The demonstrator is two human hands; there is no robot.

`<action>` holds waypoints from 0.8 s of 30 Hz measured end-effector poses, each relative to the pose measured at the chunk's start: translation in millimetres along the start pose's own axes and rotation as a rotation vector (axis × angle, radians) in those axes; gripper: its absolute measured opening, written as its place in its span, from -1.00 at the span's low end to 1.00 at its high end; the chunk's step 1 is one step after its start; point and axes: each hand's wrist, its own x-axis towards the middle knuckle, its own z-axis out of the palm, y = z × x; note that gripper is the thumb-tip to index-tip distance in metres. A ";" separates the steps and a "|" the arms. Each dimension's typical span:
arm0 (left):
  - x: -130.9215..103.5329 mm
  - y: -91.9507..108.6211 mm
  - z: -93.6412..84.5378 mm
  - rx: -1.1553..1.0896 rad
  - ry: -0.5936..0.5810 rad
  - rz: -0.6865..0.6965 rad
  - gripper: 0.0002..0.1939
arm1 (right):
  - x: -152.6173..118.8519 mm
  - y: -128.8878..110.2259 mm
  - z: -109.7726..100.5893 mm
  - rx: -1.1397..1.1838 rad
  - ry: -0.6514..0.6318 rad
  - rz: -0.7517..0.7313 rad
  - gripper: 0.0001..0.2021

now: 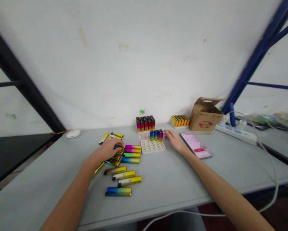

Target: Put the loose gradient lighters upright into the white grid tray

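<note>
My left hand [109, 148] is over a loose pile of lighters, its thumb and fingers closed around a dark-and-gold lighter [119, 147] in the pile. Just right of it lies a row of shiny lighters, among them a magenta one [132, 150] and a blue-and-yellow one [131, 160]. A white tray [153, 148] with rows of round holes sits in the middle, and several coloured lighters [156, 135] stand upright in its back rows. My right hand [173, 140] rests beside the tray's back right corner, open, fingertips close to a standing purple-and-gold lighter [160, 136].
Nearer me lie more lighters [118, 192]. By the wall stand a tray of red-and-black lighters [146, 124] and a tray of yellow ones [180, 121]. Right are an open cardboard box [206, 117], a phone [196, 146], a power strip [237, 133] and a white cable [276, 179].
</note>
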 end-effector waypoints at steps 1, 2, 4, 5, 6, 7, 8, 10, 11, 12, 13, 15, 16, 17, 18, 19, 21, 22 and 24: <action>0.6 -1.3 0.6 -0.003 0.008 -0.003 -0.71 | 0.5 -0.4 -0.2 0.006 -0.006 0.003 -0.51; 1.3 -2.3 0.9 -0.004 0.014 -0.001 -0.71 | 0.9 -1.3 -0.5 0.018 -0.012 0.013 -0.50; 3.2 -3.4 1.0 -0.002 0.017 0.019 -0.72 | 1.3 -4.1 -1.5 0.056 -0.019 0.046 -0.49; 4.2 -3.4 0.8 -0.002 0.013 0.034 -0.73 | 1.3 -5.6 -2.0 0.075 -0.018 0.062 -0.48; 5.2 -3.1 0.3 -0.002 0.015 0.048 -0.73 | 1.3 -7.1 -2.4 0.089 -0.017 0.074 -0.49; 5.9 -2.5 -0.4 -0.005 0.025 0.060 -0.74 | 1.1 -8.4 -2.6 0.096 -0.013 0.082 -0.49; 6.3 -1.5 -1.4 -0.013 0.043 0.070 -0.73 | 0.9 -9.5 -2.6 0.096 -0.010 0.088 -0.50; 6.2 1.4 -4.8 -0.046 0.110 0.062 -0.72 | 0.1 -11.5 -2.4 0.085 -0.008 0.096 -0.52; 5.6 3.6 -6.9 -0.073 0.156 0.034 -0.71 | -0.6 -12.7 -2.4 0.072 0.001 0.090 -0.53; 4.9 6.2 -9.3 -0.107 0.209 -0.010 -0.70 | -1.5 -14.4 -2.4 0.049 0.025 0.071 -0.55; 4.2 9.4 -11.7 -0.149 0.264 -0.065 -0.68 | -2.9 -16.7 -2.7 0.009 0.067 0.034 -0.57; 3.5 17.6 -15.2 -0.262 0.373 -0.173 -0.65 | -6.9 -24.0 -3.3 -0.123 0.185 -0.095 -0.63; 3.8 22.5 -15.9 -0.335 0.418 -0.207 -0.63 | -9.8 -29.2 -3.3 -0.207 0.246 -0.178 -0.66; 4.6 27.9 -15.7 -0.419 0.461 -0.229 -0.62 | -13.2 -35.3 -2.9 -0.293 0.283 -0.260 -0.71; 5.9 33.7 -14.4 -0.515 0.495 -0.240 -0.59 | -17.2 -42.1 -1.8 -0.346 0.305 -0.326 -0.75; 7.4 39.9 -12.0 -0.623 0.517 -0.243 -0.57 | -21.6 -49.3 0.0 -0.370 0.304 -0.384 -0.78; 10.7 52.6 -4.4 -0.841 0.497 -0.250 -0.53 | -30.7 -63.3 5.8 -0.359 0.237 -0.489 -0.80; 12.0 59.0 0.4 -0.935 0.467 -0.259 -0.52 | -35.0 -69.2 9.3 -0.349 0.157 -0.541 -0.78; 13.3 71.1 10.3 -1.094 0.420 -0.272 -0.52 | -42.1 -77.9 15.9 -0.330 0.022 -0.600 -0.62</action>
